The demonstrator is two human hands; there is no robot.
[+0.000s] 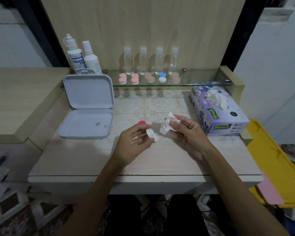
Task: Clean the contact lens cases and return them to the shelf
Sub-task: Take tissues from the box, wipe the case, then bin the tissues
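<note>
- Two hands work above the table (92, 160): the left hand (133, 142) has its fingers curled round a white contact lens case (151, 133), pinching it at one end; the right hand (187, 132) pinches a crumpled white tissue (167, 123) between thumb and fingertips.
- The held case is a white, two-well piece with no caps on it, tilted, its open wells facing up and toward the tissue; tissue and case sit just beside each other, and I cannot tell whether they touch.
- One red cap (142, 123) lies on the lace mat (153, 103), just beyond the left hand's fingertips.
- On the glass shelf (203, 82), well beyond both hands, five more lens cases lie in a row: four with pink caps (122, 78) and one with a blue and a white cap (162, 77).
- Four clear small bottles (128, 60) stand behind those cases.
- Two white solution bottles (75, 55) stand at the shelf's far-left end.
- One open white hinged box (87, 106) sits left of the left hand, lid upright, with a couple of small round things in its tray, too small to identify.
- One purple tissue box (218, 108) lies right of the right hand, a tissue sticking out of its top.
</note>
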